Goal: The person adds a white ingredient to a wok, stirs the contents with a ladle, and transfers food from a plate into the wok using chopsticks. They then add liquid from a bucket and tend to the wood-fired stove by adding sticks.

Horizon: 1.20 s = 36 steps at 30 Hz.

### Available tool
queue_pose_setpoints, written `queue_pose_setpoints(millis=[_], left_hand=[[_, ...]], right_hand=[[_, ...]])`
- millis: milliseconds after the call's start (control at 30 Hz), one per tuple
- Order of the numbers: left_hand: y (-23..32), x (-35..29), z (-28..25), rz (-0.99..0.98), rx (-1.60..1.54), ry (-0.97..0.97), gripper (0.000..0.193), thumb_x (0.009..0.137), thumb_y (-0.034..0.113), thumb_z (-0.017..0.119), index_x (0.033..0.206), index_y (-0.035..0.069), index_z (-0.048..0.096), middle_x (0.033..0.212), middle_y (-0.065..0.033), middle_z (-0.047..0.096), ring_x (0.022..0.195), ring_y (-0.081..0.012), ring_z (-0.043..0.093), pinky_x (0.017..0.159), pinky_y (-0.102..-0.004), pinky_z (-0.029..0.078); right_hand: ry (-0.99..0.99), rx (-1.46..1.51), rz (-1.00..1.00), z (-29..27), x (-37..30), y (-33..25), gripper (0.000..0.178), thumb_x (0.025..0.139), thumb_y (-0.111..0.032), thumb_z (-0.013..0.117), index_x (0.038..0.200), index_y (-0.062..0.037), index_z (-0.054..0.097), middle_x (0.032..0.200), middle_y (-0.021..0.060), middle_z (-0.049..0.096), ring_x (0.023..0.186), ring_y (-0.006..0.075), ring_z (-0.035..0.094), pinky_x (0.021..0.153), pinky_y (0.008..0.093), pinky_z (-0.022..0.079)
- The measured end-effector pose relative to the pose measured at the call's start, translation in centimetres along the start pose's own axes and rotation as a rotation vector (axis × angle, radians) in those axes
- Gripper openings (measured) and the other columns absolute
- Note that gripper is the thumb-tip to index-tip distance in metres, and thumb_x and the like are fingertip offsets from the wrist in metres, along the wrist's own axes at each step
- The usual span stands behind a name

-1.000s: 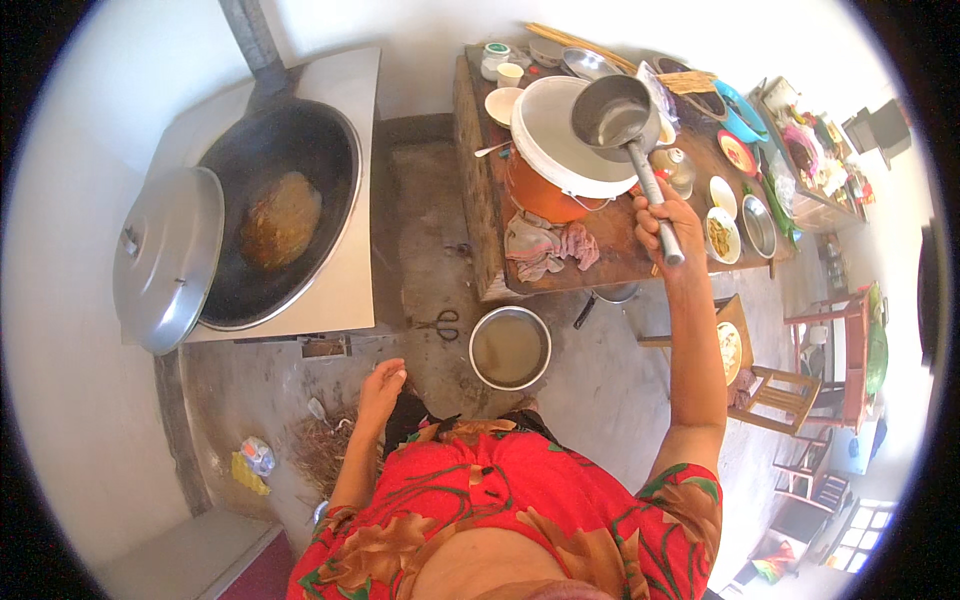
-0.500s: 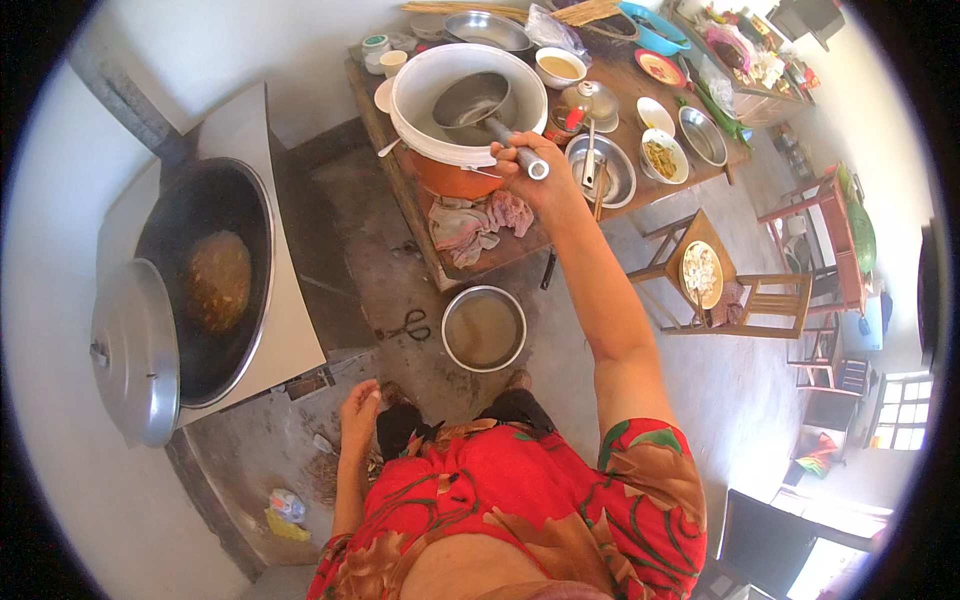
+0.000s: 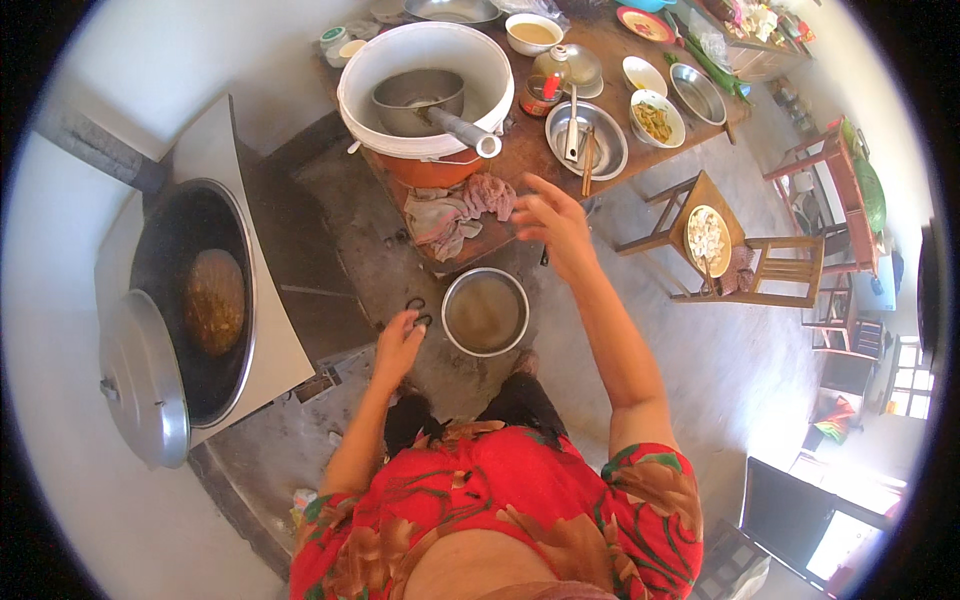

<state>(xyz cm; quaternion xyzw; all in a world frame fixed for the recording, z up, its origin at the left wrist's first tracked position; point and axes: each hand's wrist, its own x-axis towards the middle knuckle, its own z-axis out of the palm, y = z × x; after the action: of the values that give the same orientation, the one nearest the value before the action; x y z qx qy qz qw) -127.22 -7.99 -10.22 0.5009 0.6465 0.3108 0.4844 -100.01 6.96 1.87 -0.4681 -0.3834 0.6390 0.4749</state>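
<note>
A metal dipper with a thick grey tube handle rests in a white-rimmed bucket, its handle lying over the near rim. My right hand is apart from the handle, fingers spread and holding nothing, over the table's near edge. Close to it on the table is a crumpled pink and grey cloth. Lower left, my left hand hangs with loose fingers and no object in it. Below on the floor are the scissors, partly hidden by that hand, and a metal basin of murky water.
At left a large wok of brown food sits in the stove, a metal lid leaning on its rim. The wooden table carries bowls and a metal dish with utensils. A wooden chair stands at right, beside a plate of white pieces.
My right hand has let go of the dipper, which has settled lower in the bucket, and has drawn back toward me. My left hand has moved up and right, over the scissors.
</note>
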Motion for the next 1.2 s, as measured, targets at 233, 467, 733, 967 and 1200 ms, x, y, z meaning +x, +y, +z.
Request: queue_pose_setpoints(millis=[233, 467, 733, 967, 1200], left_hand=[[-2.0, 12.6, 6.2, -0.086, 0.361, 0.163, 0.089, 0.070, 0.027, 0.072, 0.134, -0.001, 0.019, 0.136, -0.0275, 0.023, 0.123, -0.0397, 0.031, 0.099, -0.0433, 0.033], [3.7, 19.0, 11.8, -0.710, 0.383, 0.159, 0.137, 0.054, 0.040, 0.083, 0.136, 0.004, -0.020, 0.142, -0.0284, -0.008, 0.132, -0.0442, 0.009, 0.104, -0.0502, 0.024], [5.1, 18.8, 12.2, -0.783, 0.381, 0.156, 0.139, 0.053, 0.038, 0.084, 0.136, 0.011, -0.023, 0.143, -0.0248, -0.013, 0.131, -0.0463, 0.005, 0.104, -0.0525, 0.025], [5.1, 19.2, 12.4, -0.827, 0.404, 0.194, 0.138, 0.053, 0.038, 0.085, 0.136, 0.012, -0.023, 0.144, -0.0220, -0.013, 0.131, -0.0467, 0.008, 0.103, -0.0534, 0.027], [4.5, 19.7, 12.4, -0.840, 0.416, 0.208, 0.139, 0.051, 0.038, 0.086, 0.137, 0.011, -0.021, 0.144, -0.0213, -0.012, 0.130, -0.0471, 0.010, 0.102, -0.0554, 0.026]], right_hand=[[0.419, -0.857, -0.396, -15.2, 1.0, 6.0, 0.051, 0.069, -0.005, 0.064, 0.119, -0.0116, 0.054, 0.100, 0.0092, 0.053, 0.090, 0.0238, 0.053, 0.075, 0.0304, 0.048], [0.446, -1.477, -0.416, -18.1, 6.0, 5.8, 0.067, 0.065, -0.006, 0.068, 0.126, -0.0245, 0.046, 0.113, 0.0070, 0.048, 0.106, 0.0270, 0.045, 0.086, 0.0437, 0.034], [0.390, -1.634, -0.561, -20.0, 11.4, 7.7, 0.053, 0.065, -0.020, 0.070, 0.115, -0.0288, 0.054, 0.096, 0.0014, 0.050, 0.096, 0.0202, 0.048, 0.083, 0.0427, 0.032], [0.393, -1.508, -0.789, -20.0, 13.1, 7.7, 0.031, 0.073, -0.018, 0.064, 0.104, -0.0166, 0.058, 0.097, 0.0001, 0.055, 0.096, 0.0175, 0.052, 0.082, 0.0411, 0.032], [0.607, -0.957, -0.814, -19.9, 11.7, 4.9, 0.021, 0.081, -0.010, 0.057, 0.101, -0.0129, 0.059, 0.088, 0.0008, 0.060, 0.085, 0.0161, 0.055, 0.079, 0.0334, 0.038]])
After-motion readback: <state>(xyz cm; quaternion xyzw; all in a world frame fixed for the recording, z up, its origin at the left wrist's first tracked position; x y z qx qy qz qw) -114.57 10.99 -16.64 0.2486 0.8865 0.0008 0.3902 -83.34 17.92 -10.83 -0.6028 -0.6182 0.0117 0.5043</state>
